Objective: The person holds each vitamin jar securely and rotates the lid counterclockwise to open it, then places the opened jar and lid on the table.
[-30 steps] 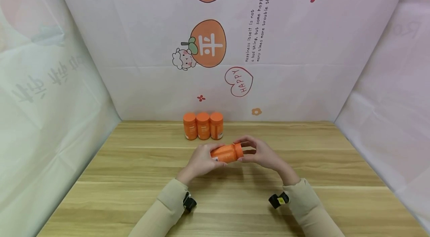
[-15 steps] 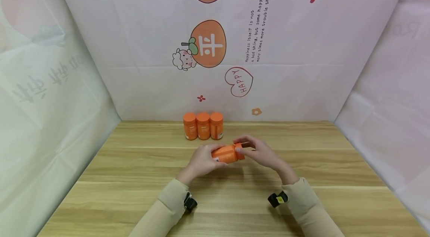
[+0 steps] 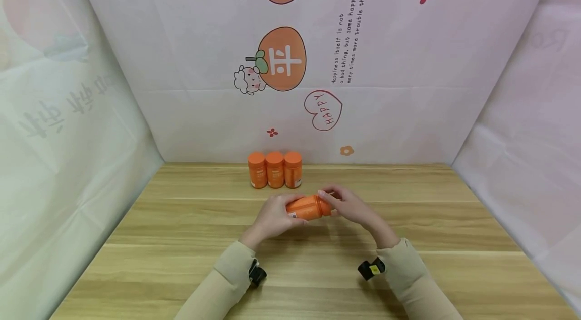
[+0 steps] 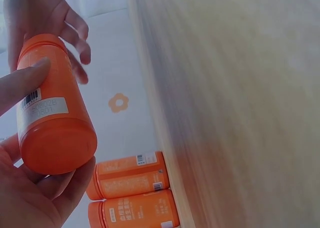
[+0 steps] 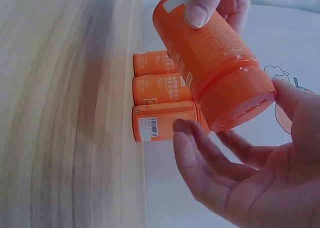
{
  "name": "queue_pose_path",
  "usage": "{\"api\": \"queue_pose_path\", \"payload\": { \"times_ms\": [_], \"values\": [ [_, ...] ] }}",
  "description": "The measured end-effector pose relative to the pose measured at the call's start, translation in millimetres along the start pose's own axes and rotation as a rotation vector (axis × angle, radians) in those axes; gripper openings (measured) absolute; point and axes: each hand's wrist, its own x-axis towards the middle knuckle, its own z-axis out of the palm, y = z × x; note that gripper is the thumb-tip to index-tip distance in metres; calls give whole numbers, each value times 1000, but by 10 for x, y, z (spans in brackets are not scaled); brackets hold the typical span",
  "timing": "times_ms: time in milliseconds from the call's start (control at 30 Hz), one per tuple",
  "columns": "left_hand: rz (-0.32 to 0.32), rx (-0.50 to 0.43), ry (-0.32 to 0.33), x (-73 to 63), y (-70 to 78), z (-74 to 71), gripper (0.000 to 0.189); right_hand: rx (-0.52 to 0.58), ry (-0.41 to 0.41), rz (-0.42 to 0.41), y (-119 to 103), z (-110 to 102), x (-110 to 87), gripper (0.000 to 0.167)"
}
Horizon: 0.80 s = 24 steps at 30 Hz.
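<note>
My left hand [image 3: 271, 217] holds an orange plastic bottle [image 3: 304, 208] tilted on its side above the table, its cap end pointing right. In the left wrist view the thumb [image 4: 31, 77] lies along the bottle beside a white barcode label, with the base facing the camera. My right hand [image 3: 351, 207] is at the cap end. In the right wrist view its thumb reaches the edge of the ridged orange cap [image 5: 240, 100], which is on the bottle. The other fingers [image 5: 205, 160] of that hand are loosely bent below the cap, apart from it.
Three matching orange bottles [image 3: 275, 171] stand upright side by side at the table's back edge, against a white printed cloth [image 3: 390, 108]. Similar cloth hangs along both sides of the wooden table [image 3: 181, 239].
My right thumb has moved up across the cap, and the right hand has turned slightly. The left hand and the bottle have stayed almost in place.
</note>
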Motion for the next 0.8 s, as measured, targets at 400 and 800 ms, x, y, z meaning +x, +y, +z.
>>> {"api": "queue_pose_path", "payload": {
  "times_ms": [400,800],
  "values": [
    [1,-4,-1,2,-2,-20,57,-15,-17,71,9,-12,16,54],
    [12,-15,-6,1,-1,-45,59,14,-59,41,17,-50,-14,55]
  ]
}}
